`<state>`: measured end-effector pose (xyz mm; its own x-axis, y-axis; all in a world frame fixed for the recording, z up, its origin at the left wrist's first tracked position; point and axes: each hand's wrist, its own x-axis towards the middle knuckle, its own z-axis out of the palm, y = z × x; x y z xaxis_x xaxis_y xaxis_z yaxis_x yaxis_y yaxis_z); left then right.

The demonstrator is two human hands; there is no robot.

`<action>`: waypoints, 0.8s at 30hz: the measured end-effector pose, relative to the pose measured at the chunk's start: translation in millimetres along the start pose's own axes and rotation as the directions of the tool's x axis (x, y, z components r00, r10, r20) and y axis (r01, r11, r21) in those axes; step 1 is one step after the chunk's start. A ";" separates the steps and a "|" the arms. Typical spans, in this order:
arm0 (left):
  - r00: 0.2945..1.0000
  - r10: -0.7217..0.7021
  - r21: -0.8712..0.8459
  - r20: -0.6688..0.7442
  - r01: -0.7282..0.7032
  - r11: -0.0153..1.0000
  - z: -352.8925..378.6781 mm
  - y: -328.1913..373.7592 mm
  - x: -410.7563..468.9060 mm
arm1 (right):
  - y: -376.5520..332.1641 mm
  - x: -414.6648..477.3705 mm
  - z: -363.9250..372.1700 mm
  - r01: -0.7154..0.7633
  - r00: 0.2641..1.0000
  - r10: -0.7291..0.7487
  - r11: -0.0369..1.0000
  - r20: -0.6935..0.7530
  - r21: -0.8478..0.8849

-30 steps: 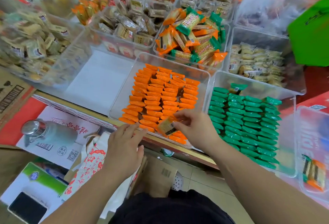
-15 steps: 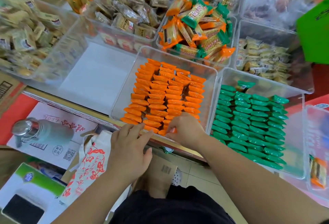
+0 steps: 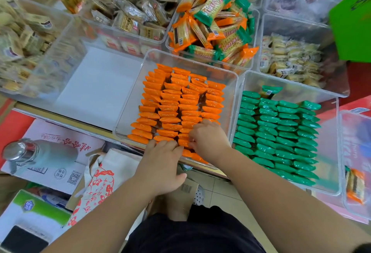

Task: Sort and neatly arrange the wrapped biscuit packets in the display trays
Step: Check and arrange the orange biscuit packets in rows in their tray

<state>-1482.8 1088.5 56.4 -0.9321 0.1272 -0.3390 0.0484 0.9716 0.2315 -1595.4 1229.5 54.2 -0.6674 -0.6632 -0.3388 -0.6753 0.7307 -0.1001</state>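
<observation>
Orange packets [image 3: 176, 110] lie crosswise directly under my right hand [image 3: 208, 139], its fingers curled (pinching one or not, I cannot tell), my left hand [image 3: 162, 162] resting flat-fingered just beside.

Steel-capped flask [image 3: 38, 153], printed carton [image 3: 66, 142], floral bag [image 3: 100, 182], green card [image 3: 353, 25]

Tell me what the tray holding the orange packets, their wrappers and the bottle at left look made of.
Tray: clear rigid plastic, glossy; the packets show through its walls.
Orange packets: thin plastic film, shiny, with crimped ends and bright highlights.
Bottle: pale matte body, possibly coated metal or plastic; its cap is mirror-bright, likely steel.
</observation>
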 end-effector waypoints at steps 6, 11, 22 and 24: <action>0.998 -0.007 0.056 0.062 0.003 0.998 -6.2 3.6 8.0 | 6.4 -13.1 -13.0 -0.046 0.988 0.053 0.997 -0.143 0.055; 0.997 -0.015 -0.011 0.076 0.016 1.000 -6.8 5.9 4.9 | 14.9 -29.4 -24.6 -0.066 0.962 0.087 0.994 -0.261 0.087; 0.987 0.017 0.065 0.157 -0.027 0.998 -14.8 4.1 24.7 | 38.5 -60.6 -48.7 -0.129 0.892 0.293 0.895 -0.345 0.426; 0.991 0.002 0.116 0.134 -0.018 0.993 -18.2 8.3 25.2 | 43.1 -70.9 -51.1 -0.130 0.881 0.345 0.833 -0.322 0.538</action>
<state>-1512.4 1096.2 66.4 -0.8757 0.1550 -0.4573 0.1063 0.9857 0.1306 -1593.3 1299.8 121.7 -0.9227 -0.3843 -0.0315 -0.3070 0.7816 -0.5430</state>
